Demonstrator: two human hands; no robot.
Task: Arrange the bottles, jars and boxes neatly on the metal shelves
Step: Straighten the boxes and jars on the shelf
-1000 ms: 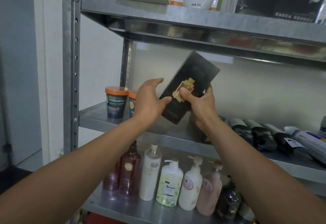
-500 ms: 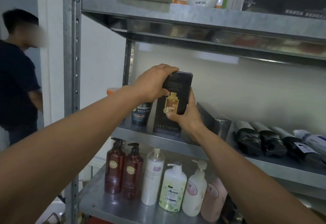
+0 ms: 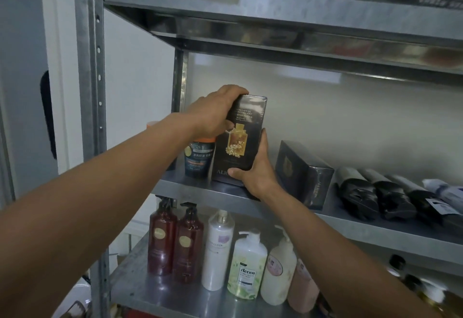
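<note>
Black box (image 3: 240, 139) — lower lettering hidden by right hand (image 3: 256, 173).

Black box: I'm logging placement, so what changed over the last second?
The black box went from tilted in the air to upright on the middle shelf beside the orange-lidded jar. The left hand moved to its top, the right hand lower. Both still hold it; the pump bottles stayed.
</note>
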